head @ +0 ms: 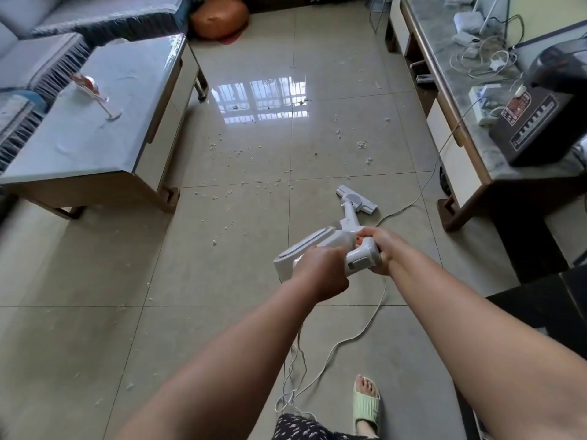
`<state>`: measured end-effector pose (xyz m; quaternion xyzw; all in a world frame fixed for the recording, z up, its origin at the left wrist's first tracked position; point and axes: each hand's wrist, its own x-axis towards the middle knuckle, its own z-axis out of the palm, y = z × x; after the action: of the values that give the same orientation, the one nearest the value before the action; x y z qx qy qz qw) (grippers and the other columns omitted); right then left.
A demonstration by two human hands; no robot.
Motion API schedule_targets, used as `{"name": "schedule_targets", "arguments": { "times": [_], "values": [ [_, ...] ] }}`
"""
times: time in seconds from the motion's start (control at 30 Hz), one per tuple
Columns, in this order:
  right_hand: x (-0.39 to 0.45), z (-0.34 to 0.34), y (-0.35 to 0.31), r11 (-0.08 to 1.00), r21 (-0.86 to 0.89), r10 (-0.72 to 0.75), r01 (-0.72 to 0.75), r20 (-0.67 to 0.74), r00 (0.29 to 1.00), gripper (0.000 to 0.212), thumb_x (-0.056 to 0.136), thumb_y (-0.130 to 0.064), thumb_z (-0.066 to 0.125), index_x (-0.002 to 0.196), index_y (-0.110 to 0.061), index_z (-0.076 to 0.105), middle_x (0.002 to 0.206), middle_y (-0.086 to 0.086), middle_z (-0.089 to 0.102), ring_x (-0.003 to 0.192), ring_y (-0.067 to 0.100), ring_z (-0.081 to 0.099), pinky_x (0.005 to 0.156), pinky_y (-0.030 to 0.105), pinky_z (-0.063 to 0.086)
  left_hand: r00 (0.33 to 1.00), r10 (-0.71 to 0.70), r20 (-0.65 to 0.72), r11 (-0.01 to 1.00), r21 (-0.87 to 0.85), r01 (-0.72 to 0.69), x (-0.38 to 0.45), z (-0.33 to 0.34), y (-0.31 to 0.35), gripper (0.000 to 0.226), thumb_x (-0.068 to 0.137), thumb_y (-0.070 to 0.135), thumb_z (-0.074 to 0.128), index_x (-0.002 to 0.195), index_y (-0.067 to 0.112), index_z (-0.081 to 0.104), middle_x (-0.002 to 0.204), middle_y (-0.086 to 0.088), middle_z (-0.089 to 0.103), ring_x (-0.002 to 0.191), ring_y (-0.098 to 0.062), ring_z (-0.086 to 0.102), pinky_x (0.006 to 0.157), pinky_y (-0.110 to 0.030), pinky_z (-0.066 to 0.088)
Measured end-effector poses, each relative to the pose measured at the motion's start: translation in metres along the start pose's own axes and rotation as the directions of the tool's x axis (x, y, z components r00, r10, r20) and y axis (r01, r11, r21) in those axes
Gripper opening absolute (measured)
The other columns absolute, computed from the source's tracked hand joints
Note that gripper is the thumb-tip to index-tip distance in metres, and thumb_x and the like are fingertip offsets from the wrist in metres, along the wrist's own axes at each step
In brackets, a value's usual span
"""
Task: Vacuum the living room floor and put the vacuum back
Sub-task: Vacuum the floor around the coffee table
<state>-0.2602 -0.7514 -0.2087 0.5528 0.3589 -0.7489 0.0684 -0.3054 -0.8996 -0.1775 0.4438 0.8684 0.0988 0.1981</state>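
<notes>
A white stick vacuum (320,241) slants down to the beige tiled floor (222,265) in front of me. Its floor head (357,200) lies flat on a tile, angled to the right. My right hand (379,249) grips the rear handle. My left hand (320,271) grips the body just below it, fingers curled round. White crumbs and fluff (241,182) are scattered over the tiles ahead and to the left of the head. The white power cord (355,331) trails from the handle down across the floor.
A low coffee table (95,134) with a toppled glass stands at left, a sofa (47,33) behind it. A TV cabinet (476,122) with cables and a black appliance runs along the right. An orange cushion (219,17) lies far ahead. My sandalled foot (367,404) stands near the cord loops.
</notes>
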Motion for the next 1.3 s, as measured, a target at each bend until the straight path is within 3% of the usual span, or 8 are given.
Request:
{"name": "schedule_targets", "arguments": {
  "times": [0.13, 0.27, 0.37, 0.47, 0.6, 0.83, 1.03, 1.3],
  "values": [
    [0.006, -0.009, -0.018, 0.99, 0.124, 0.058, -0.064, 0.05, 0.997, 0.015, 0.087, -0.024, 0.06, 0.082, -0.01, 0.062, 0.055, 0.002, 0.065, 0.042, 0.016, 0.062, 0.045, 0.024, 0.052, 1.0, 0.001, 0.007, 1.0, 0.021, -0.001, 0.013, -0.01, 0.005, 0.024, 0.078, 0.018, 0.06, 0.1, 0.026, 0.062, 0.09, -0.003, 0.066, 0.083, -0.028, 0.06, 0.064, -0.029, 0.046],
    [0.016, -0.014, -0.016, 0.985, 0.109, 0.125, -0.132, 0.071, 0.99, 0.027, 0.083, -0.029, 0.068, 0.099, -0.007, 0.068, 0.084, 0.008, 0.073, 0.06, 0.024, 0.07, 0.054, 0.035, 0.058, 0.997, 0.068, 0.034, 0.99, 0.118, -0.072, 0.011, -0.019, 0.004, 0.036, 0.081, 0.014, 0.058, 0.113, 0.03, 0.06, 0.096, -0.002, 0.067, 0.087, -0.028, 0.061, 0.065, -0.028, 0.041],
    [0.022, -0.004, -0.007, 0.994, 0.035, 0.101, -0.103, 0.056, 0.993, 0.02, 0.086, -0.023, 0.064, 0.07, -0.012, 0.058, 0.054, -0.001, 0.062, 0.043, 0.014, 0.06, 0.055, 0.026, 0.052, 0.998, 0.028, 0.055, 0.988, 0.152, -0.036, 0.003, -0.021, 0.002, 0.037, 0.083, 0.011, 0.055, 0.117, 0.025, 0.059, 0.101, -0.007, 0.066, 0.093, -0.03, 0.059, 0.066, -0.029, 0.039],
    [0.025, 0.009, -0.004, 0.997, -0.067, 0.03, -0.027, 0.05, 0.998, 0.024, 0.083, -0.016, 0.055, 0.06, -0.017, 0.048, 0.044, -0.007, 0.051, 0.035, 0.008, 0.049, 0.059, 0.018, 0.039, 0.999, -0.036, 0.028, 0.989, 0.142, 0.032, -0.008, -0.021, -0.005, 0.029, 0.082, 0.013, 0.057, 0.109, 0.023, 0.062, 0.1, -0.006, 0.067, 0.093, -0.031, 0.061, 0.065, -0.028, 0.037],
    [0.009, 0.03, 0.007, 0.996, -0.064, 0.063, -0.058, 0.087, 0.994, 0.03, 0.088, -0.017, 0.052, 0.058, -0.018, 0.046, 0.041, -0.006, 0.05, 0.039, 0.007, 0.049, 0.056, 0.016, 0.04, 0.995, -0.102, -0.015, 0.989, 0.105, 0.103, -0.031, -0.022, -0.015, 0.021, 0.081, 0.015, 0.058, 0.1, 0.022, 0.063, 0.094, -0.006, 0.067, 0.087, -0.031, 0.061, 0.063, -0.027, 0.038],
    [-0.038, 0.082, 0.067, 0.974, -0.208, 0.126, -0.091, 0.162, 0.979, 0.029, 0.09, -0.017, 0.051, 0.061, -0.017, 0.046, 0.039, -0.005, 0.05, 0.03, 0.009, 0.049, 0.037, 0.012, 0.042, 0.977, -0.199, -0.072, 0.974, 0.097, 0.206, -0.119, -0.017, -0.047, 0.022, 0.082, 0.018, 0.06, 0.103, 0.024, 0.062, 0.094, -0.006, 0.067, 0.082, -0.029, 0.059, 0.062, -0.027, 0.036],
    [-0.07, 0.126, 0.157, 0.961, -0.245, 0.193, -0.126, 0.273, 0.943, 0.024, 0.09, -0.016, 0.05, 0.065, -0.014, 0.05, 0.045, -0.003, 0.052, 0.038, 0.009, 0.052, 0.043, 0.014, 0.045, 0.95, -0.293, -0.113, 0.956, -0.03, 0.291, -0.234, -0.004, -0.063, 0.04, 0.083, 0.015, 0.058, 0.118, 0.034, 0.052, 0.101, -0.003, 0.065, 0.089, -0.029, 0.059, 0.067, -0.029, 0.043],
    [-0.137, 0.177, 0.295, 0.917, -0.379, 0.27, -0.126, 0.356, 0.895, 0.024, 0.092, -0.013, 0.047, 0.069, -0.01, 0.051, 0.042, -0.002, 0.05, 0.033, 0.007, 0.051, 0.039, 0.013, 0.044, 0.868, -0.48, -0.127, 0.877, -0.07, 0.475, -0.396, 0.035, -0.083, 0.037, 0.083, 0.014, 0.055, 0.116, 0.03, 0.055, 0.106, -0.005, 0.066, 0.096, -0.031, 0.059, 0.068, -0.028, 0.037]
  ]
}}
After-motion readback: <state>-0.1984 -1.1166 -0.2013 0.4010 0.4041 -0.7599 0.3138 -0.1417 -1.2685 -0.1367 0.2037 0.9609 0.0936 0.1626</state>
